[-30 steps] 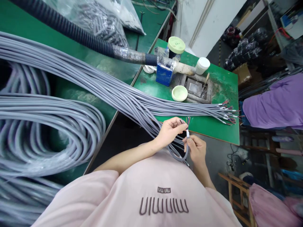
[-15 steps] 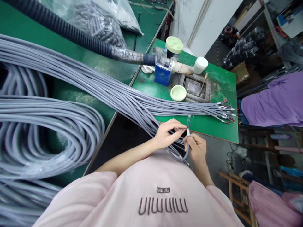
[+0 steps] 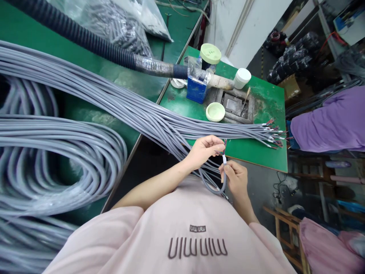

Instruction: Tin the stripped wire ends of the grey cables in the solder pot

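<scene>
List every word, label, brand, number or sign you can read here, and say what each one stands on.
Shirt, large print: upside down and stylised, not clear enough to quote.
Shirt, small patch: letters too small to read surely.
Round lid: faint marks, too small to read.
No other writing can be made out.

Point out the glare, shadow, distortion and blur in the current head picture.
Head view: diffuse light with soft shadows; bright glints on the clear plastic bag and a pale sheen on the green workbench. Head view: wide-angle stretch toward the edges, where the gray cable coil looms large. Head view: thin wires at the left hand look too small and soft to separate.
</scene>
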Action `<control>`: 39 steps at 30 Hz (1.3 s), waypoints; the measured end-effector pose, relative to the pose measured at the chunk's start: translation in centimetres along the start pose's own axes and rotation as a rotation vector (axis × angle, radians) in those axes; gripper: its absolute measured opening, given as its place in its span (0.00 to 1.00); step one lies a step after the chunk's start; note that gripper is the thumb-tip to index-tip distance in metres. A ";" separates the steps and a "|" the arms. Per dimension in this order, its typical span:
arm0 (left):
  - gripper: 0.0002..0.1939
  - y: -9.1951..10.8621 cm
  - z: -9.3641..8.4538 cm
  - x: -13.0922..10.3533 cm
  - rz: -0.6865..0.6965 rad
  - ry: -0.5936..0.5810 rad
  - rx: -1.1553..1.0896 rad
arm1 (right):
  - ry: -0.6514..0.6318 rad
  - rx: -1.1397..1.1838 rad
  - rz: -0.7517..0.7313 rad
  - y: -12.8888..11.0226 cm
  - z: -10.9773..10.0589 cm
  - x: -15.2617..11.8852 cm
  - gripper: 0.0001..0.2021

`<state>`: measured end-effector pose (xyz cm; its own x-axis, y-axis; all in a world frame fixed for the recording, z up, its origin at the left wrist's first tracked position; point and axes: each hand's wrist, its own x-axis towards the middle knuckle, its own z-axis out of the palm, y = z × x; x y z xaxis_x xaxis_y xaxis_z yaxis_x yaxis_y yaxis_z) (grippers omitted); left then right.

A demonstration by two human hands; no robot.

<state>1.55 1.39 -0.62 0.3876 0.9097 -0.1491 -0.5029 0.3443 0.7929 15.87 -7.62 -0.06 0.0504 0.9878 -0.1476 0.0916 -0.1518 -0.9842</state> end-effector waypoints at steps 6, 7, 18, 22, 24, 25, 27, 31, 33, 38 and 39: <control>0.13 -0.1 0.3 0.1 -0.048 0.000 -0.029 | -0.006 0.003 0.017 0.2 0.0 0.2 0.15; 0.13 -0.1 0.3 0.1 -0.055 0.001 -0.032 | -0.007 0.007 0.019 0.3 0.0 0.2 0.15; 0.11 -0.1 0.6 -0.1 -0.077 0.061 -0.095 | -0.026 0.098 0.023 0.6 0.0 0.5 0.14; 0.10 -0.1 0.8 -0.2 -0.121 0.083 -0.133 | -0.032 0.124 0.043 0.5 0.1 0.5 0.14; 0.10 -0.1 0.8 -0.2 -0.133 0.084 -0.157 | -0.034 0.138 0.041 0.5 0.1 0.6 0.14; 0.10 -0.1 0.8 -0.2 -0.137 0.081 -0.170 | -0.036 0.144 0.038 0.5 0.1 0.6 0.14; 0.10 -0.1 0.8 -0.2 -0.142 0.074 -0.200 | -0.039 0.154 0.032 0.5 0.1 0.6 0.14; 0.10 -0.2 0.8 -0.2 -0.150 0.076 -0.237 | -0.040 0.165 0.028 0.6 0.2 0.7 0.14; 0.10 -0.2 0.8 -0.3 -0.144 0.072 -0.237 | -0.041 0.177 0.019 0.6 0.2 0.7 0.14; 0.11 -0.3 0.6 -0.5 -0.128 0.057 -0.239 | -0.044 0.212 -0.001 0.8 0.2 0.8 0.13; 0.11 -0.3 0.5 -0.5 -0.128 0.058 -0.240 | -0.045 0.216 -0.001 0.8 0.2 0.8 0.13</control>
<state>1.93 0.67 -0.50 0.4185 0.8647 -0.2778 -0.6242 0.4960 0.6036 15.81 -6.94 -0.95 0.0058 0.9892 -0.1463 -0.1242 -0.1445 -0.9817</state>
